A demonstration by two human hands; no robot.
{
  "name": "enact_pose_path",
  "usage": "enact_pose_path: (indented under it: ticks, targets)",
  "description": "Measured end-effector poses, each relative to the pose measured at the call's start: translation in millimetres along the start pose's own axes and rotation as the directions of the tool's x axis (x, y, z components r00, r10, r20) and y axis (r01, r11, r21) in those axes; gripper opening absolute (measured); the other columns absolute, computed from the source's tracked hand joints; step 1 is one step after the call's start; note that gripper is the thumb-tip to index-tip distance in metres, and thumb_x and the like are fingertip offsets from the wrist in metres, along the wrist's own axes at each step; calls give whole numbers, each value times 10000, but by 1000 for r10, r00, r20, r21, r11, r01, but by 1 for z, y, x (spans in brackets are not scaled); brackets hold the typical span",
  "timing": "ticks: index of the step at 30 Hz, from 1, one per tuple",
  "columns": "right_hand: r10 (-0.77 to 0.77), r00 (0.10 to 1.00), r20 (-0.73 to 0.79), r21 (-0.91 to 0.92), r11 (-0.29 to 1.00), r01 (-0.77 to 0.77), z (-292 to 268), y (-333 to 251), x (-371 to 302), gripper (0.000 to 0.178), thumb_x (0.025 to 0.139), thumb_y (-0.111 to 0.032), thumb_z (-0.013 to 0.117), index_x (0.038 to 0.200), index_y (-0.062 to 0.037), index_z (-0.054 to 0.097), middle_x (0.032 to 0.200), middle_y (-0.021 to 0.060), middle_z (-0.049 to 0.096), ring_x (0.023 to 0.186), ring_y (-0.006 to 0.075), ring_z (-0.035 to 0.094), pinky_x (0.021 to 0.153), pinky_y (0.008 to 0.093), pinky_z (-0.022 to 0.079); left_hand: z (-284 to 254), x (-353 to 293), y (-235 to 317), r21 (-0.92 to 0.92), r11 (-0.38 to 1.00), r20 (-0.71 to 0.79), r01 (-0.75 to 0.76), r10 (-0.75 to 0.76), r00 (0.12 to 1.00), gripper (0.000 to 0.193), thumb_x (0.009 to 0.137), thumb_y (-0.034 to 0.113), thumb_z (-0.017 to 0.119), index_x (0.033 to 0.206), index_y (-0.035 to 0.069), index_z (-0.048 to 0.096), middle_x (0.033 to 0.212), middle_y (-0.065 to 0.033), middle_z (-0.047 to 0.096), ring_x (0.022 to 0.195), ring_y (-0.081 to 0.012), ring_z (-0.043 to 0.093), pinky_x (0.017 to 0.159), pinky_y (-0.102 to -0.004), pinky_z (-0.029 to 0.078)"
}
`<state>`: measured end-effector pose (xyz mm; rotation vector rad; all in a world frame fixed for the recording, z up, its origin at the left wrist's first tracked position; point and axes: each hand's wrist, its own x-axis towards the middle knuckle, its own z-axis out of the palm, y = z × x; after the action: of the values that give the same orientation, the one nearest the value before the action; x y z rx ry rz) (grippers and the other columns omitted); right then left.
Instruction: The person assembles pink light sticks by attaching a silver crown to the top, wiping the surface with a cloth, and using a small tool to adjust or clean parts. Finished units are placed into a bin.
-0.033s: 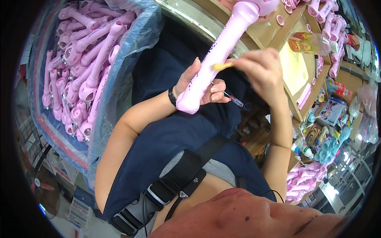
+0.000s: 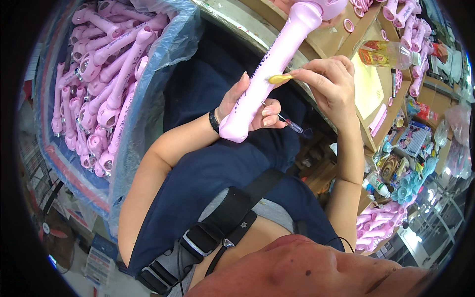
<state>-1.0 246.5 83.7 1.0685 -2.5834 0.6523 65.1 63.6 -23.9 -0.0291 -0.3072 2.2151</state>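
Note:
My left hand (image 2: pixel 247 109) is wrapped round a long pink plastic wand (image 2: pixel 282 52) with dark lettering along its shaft. The wand slants from a flared end near my wrist up to a bulbous end at the top edge. Between the same hand's fingers sits a thin tool with a clear purplish handle (image 2: pixel 294 125); its tip cannot be made out clearly. My right hand (image 2: pixel 334 81) pinches a small, flat yellow piece (image 2: pixel 280 78) by one end. Its rounded end meets or nearly meets the wand's shaft, just above my left hand.
On the left stands a large plastic-lined bin (image 2: pixel 121 163) full of pink wands (image 2: pixel 96 84). A cardboard-covered bench (image 2: pixel 341 47) at the upper right carries pink rings (image 2: pixel 349 25), yellow paper (image 2: pixel 365 81) and a drink bottle (image 2: pixel 388 54). More pink wands (image 2: pixel 381 225) are heaped lower right.
My right hand and the yellow piece, blurred earlier, are now sharp; the hand has shifted slightly right and its fingers have lifted. My left hand and the wand look unmoved.

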Motion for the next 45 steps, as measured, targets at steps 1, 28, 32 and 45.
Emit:
enact_pose_path:
  ticks: [1, 28, 32, 45]
  targets:
    - [-4, 998, 58, -10, 1000, 5, -1, -1, -1, 243, 687, -97, 658, 895, -219, 695, 797, -62, 617, 731, 140, 581, 753, 327, 379, -1, 0, 0, 35, 999, -8, -3, 4, 1000, 861, 836, 695, 428, 1442, 111, 243, 787, -88, 474, 716, -229, 550, 1005, -482, 410]
    - [10, 992, 126, 21, 1000, -13, -6, 7, 4, 251, 687, -59, 637, 883, -207, 691, 799, -33, 596, 729, 151, 570, 788, 357, 349, -1, 0, 3, 124, 992, -1, 1, -1, 1000, 744, 861, 657, 434, 1299, 56, 409, 821, -93, 483, 792, -225, 538, 1026, -465, 382]
    - [-190, 945, 266, 140, 978, 157, -6, 5, 3, 238, 690, -60, 638, 873, -204, 686, 797, -28, 587, 723, 159, 557, 773, 357, 337, -2, 0, 4, 158, 987, 1, 7, -7, 1000, 748, 855, 651, 456, 1323, 72, 382, 827, -91, 488, 795, -226, 543, 1038, -458, 373]
    - [-137, 971, 198, 86, 989, 122, -7, 3, 7, 264, 664, -69, 653, 884, -209, 689, 803, -35, 592, 723, 151, 564, 765, 362, 345, -4, 0, 3, 107, 994, 21, 10, -12, 1000, 785, 849, 653, 465, 1381, 88, 340, 828, -88, 485, 796, -236, 554, 1045, -455, 365]
